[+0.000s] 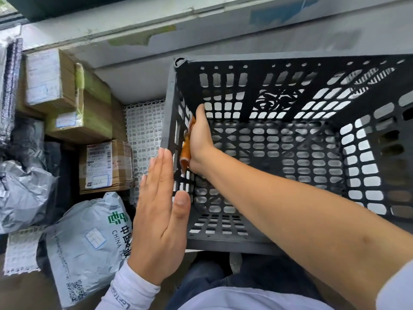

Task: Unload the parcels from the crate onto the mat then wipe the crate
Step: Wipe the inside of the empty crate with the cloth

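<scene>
While the dark slatted crate [290, 245] stands with no parcels in it, the right hand [200, 139] reaches inside and presses an orange cloth [186, 153] against the inner face of the crate's left wall. Most of the cloth is hidden behind the palm; only a narrow strip shows, and how the fingers curl round it cannot be fully made out. The left hand [159, 218] lies flat against the outside of that same wall, fingers straight and together, thumb hooked over the rim, holding nothing.

Parcels sit to the left of the crate: stacked cardboard boxes [67, 95], a labelled box [105, 166], a grey mailer bag [89, 247] printed with green characters, and crumpled grey bags [22, 193] cut off by the frame's left edge. A white lattice mat [145, 135] shows between boxes and crate; most of it is covered. The crate's right side runs out of frame. The labels are too small to read.
</scene>
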### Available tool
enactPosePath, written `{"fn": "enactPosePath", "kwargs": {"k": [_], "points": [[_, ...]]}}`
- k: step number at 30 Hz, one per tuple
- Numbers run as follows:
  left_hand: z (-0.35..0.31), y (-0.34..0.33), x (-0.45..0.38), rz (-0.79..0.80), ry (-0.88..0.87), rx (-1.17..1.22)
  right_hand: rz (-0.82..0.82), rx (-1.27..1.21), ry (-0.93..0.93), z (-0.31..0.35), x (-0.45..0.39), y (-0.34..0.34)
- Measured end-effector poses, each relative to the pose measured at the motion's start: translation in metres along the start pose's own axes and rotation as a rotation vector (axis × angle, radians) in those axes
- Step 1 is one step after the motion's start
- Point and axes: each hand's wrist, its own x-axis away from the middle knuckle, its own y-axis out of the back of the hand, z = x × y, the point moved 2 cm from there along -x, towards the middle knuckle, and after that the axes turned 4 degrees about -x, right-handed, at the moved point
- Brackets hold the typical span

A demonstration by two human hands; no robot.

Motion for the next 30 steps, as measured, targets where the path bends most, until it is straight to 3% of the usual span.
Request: {"fn": "enactPosePath", "kwargs": {"k": [10,15,22,27,30], "points": [[0.001,-0.002,-0.001,-0.012,0.001,0.023,0.084,0.259,0.256,-0.001,0.098,-0.017],[0.001,-0.001,-0.001,0.007,-0.014,0.008,0.004,0.210,0.144,0.004,0.061,-0.018],[-0.001,0.000,0.000,0.003,-0.006,0.003,-0.161,0.362,0.103,-0.008,-0.009,0.006],[-0.002,0.000,-0.002,-0.002,-0.002,0.002,-0.177,0.496,0.081,-0.008,-0.021,0.013],[-0.001,0.000,-0.002,-0.008,-0.004,-0.003,-0.105,0.679,0.202,-0.001,-0.006,0.016]]}}
